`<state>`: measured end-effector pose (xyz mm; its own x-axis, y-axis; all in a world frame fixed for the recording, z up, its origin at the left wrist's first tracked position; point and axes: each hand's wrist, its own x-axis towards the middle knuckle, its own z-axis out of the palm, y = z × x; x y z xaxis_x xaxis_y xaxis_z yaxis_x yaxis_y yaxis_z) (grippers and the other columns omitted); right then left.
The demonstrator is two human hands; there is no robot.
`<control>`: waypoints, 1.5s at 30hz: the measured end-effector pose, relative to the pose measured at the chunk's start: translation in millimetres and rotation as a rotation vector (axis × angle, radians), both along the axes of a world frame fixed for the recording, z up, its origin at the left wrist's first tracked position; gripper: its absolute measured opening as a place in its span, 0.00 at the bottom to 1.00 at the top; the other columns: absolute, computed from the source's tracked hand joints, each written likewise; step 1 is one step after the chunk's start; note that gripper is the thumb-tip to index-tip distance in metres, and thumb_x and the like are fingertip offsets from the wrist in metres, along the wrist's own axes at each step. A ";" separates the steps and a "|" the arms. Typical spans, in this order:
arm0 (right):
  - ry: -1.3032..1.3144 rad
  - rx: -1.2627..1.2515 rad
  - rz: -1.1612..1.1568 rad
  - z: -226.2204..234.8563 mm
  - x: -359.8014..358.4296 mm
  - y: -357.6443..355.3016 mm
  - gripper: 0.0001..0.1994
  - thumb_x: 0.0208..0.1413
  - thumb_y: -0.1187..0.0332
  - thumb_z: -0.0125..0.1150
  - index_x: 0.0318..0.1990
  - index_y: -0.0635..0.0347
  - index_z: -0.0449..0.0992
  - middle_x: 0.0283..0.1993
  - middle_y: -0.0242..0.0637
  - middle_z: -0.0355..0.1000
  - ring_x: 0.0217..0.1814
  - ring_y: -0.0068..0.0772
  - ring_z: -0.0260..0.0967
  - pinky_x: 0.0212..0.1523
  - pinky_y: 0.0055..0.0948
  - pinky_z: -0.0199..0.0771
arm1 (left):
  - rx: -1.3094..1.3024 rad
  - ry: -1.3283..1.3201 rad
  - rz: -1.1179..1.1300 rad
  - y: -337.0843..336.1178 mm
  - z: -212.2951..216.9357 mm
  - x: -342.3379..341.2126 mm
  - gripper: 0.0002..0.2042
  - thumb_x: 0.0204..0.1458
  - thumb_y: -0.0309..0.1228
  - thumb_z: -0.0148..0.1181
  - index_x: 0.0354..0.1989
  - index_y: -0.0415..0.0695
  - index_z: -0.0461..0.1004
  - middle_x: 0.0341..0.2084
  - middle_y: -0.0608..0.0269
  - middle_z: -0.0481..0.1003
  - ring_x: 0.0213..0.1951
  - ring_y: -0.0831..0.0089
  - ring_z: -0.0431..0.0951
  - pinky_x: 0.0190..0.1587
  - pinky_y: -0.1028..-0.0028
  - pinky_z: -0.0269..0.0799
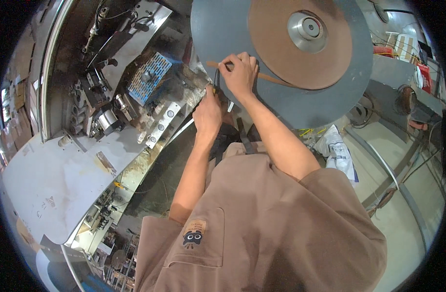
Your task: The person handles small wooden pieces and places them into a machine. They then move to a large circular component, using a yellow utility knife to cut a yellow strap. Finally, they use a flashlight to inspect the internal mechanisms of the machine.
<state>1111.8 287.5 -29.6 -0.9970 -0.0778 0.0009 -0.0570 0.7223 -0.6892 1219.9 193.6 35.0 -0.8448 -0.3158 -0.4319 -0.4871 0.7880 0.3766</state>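
Note:
My right hand (240, 73) pinches the loose end of a thin brown band (271, 78) that comes off a big brown roll (281, 53) lying on a round grey turntable (218, 29). My left hand (207, 113) is just below it, closed on a small tool with a yellow handle (214, 89) whose dark tip points up at the band's end. Both hands nearly touch at the disc's lower left edge. A shiny metal hub (308, 30) sits in the roll's middle.
A grey metal machine table (52, 180) with guides, cylinders and a blue perforated block (147, 78) lies to the left. White bags (337, 151) and yellow bits lie on the floor at right. Curved rails (408, 194) cross the pale floor.

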 end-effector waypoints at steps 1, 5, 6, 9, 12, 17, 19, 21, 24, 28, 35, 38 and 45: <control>-0.002 0.005 0.002 0.5 0.2 1.0 0.06 0.56 0.61 0.72 0.34 0.47 0.81 0.44 0.32 0.66 0.54 0.45 0.60 0.58 0.46 0.58 | 0.006 -0.013 -0.004 -0.3 1.1 0.0 0.16 0.69 0.34 0.47 0.61 0.39 0.64 0.31 0.38 0.80 0.34 0.37 0.80 0.34 0.45 0.72; 0.020 0.045 -0.025 0.5 0.1 3.7 0.05 0.53 0.60 0.73 0.34 0.43 0.82 0.44 0.29 0.71 0.54 0.44 0.62 0.58 0.45 0.61 | -0.023 0.024 0.058 4.2 2.5 5.5 0.15 0.69 0.36 0.52 0.58 0.41 0.66 0.31 0.39 0.81 0.34 0.39 0.81 0.34 0.47 0.73; 0.021 0.030 0.001 0.7 -0.4 5.7 0.06 0.54 0.60 0.73 0.36 0.44 0.82 0.45 0.31 0.70 0.55 0.44 0.62 0.58 0.45 0.60 | -0.009 0.073 0.128 3.7 2.2 6.3 0.17 0.68 0.37 0.53 0.58 0.41 0.66 0.32 0.38 0.81 0.35 0.38 0.82 0.36 0.46 0.73; 0.023 -0.002 0.091 3.7 1.1 13.1 0.07 0.57 0.60 0.73 0.40 0.47 0.84 0.47 0.34 0.67 0.55 0.44 0.61 0.59 0.46 0.58 | 0.089 0.303 0.316 -3.7 -8.1 9.0 0.18 0.65 0.38 0.59 0.57 0.40 0.68 0.36 0.36 0.81 0.38 0.36 0.82 0.39 0.48 0.75; 0.048 -0.009 0.201 8.8 4.7 19.6 0.09 0.58 0.61 0.72 0.44 0.47 0.85 0.49 0.35 0.68 0.57 0.43 0.61 0.60 0.44 0.58 | 0.286 0.447 0.518 -18.6 -21.4 -8.0 0.14 0.64 0.35 0.63 0.47 0.36 0.70 0.26 0.52 0.78 0.26 0.62 0.81 0.30 0.63 0.75; 0.072 -0.006 0.304 16.8 4.8 23.6 0.09 0.60 0.60 0.70 0.45 0.47 0.85 0.49 0.35 0.73 0.57 0.42 0.65 0.61 0.44 0.57 | 0.602 0.433 0.583 -31.6 -32.3 -39.4 0.13 0.64 0.34 0.65 0.47 0.39 0.71 0.25 0.65 0.75 0.22 0.77 0.74 0.25 0.73 0.68; 0.013 -0.036 0.332 19.4 2.0 27.0 0.09 0.61 0.60 0.69 0.45 0.48 0.85 0.45 0.36 0.75 0.54 0.40 0.67 0.61 0.44 0.57 | 0.607 0.441 0.526 -28.8 -20.1 -48.1 0.13 0.66 0.35 0.64 0.48 0.41 0.71 0.29 0.66 0.75 0.25 0.78 0.73 0.28 0.73 0.68; -0.126 -0.094 0.383 31.2 -0.7 30.3 0.09 0.62 0.60 0.68 0.45 0.49 0.85 0.40 0.37 0.77 0.49 0.39 0.70 0.61 0.43 0.56 | 0.704 0.417 0.535 -33.5 -23.2 -46.1 0.12 0.65 0.34 0.65 0.49 0.41 0.72 0.30 0.67 0.76 0.27 0.78 0.74 0.29 0.73 0.69; -0.225 -0.201 0.421 46.4 -2.1 39.5 0.11 0.63 0.59 0.68 0.45 0.53 0.84 0.37 0.38 0.79 0.44 0.33 0.74 0.57 0.40 0.63 | 0.973 0.389 0.634 -34.3 -25.2 -42.8 0.12 0.64 0.32 0.66 0.50 0.43 0.73 0.32 0.68 0.76 0.27 0.79 0.74 0.30 0.75 0.70; -0.588 -0.536 0.419 50.6 -7.9 53.5 0.13 0.64 0.57 0.69 0.45 0.57 0.83 0.40 0.33 0.80 0.45 0.25 0.75 0.49 0.34 0.74 | 1.308 0.249 0.774 -34.4 -14.3 -39.6 0.12 0.61 0.29 0.68 0.50 0.44 0.74 0.31 0.69 0.76 0.25 0.80 0.74 0.28 0.77 0.72; -0.566 -0.727 0.418 47.2 2.2 62.0 0.14 0.63 0.64 0.70 0.47 0.63 0.75 0.39 0.33 0.79 0.43 0.24 0.74 0.47 0.31 0.76 | 1.621 -0.036 0.812 -27.9 -8.9 -32.2 0.10 0.64 0.32 0.66 0.50 0.48 0.73 0.31 0.72 0.75 0.25 0.80 0.72 0.29 0.76 0.74; -0.556 -0.601 0.469 58.7 2.2 67.9 0.13 0.63 0.64 0.69 0.47 0.62 0.75 0.41 0.37 0.79 0.43 0.29 0.76 0.48 0.34 0.74 | 1.508 0.050 0.775 -24.1 -8.2 -31.3 0.11 0.63 0.31 0.66 0.50 0.48 0.73 0.32 0.71 0.75 0.26 0.80 0.72 0.29 0.75 0.74; -0.258 -0.177 0.724 68.6 6.0 74.0 0.13 0.69 0.57 0.57 0.44 0.57 0.77 0.38 0.41 0.79 0.46 0.49 0.76 0.53 0.45 0.66 | 1.251 0.303 0.716 -9.3 -2.5 -30.4 0.11 0.60 0.26 0.69 0.47 0.44 0.73 0.33 0.68 0.78 0.28 0.78 0.73 0.33 0.77 0.71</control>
<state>1117.8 361.5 39.0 -0.6688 -0.7281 -0.1504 -0.2938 0.4446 -0.8462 1189.4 184.3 32.6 -0.7786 -0.2588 -0.5717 -0.4045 -0.4895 0.7725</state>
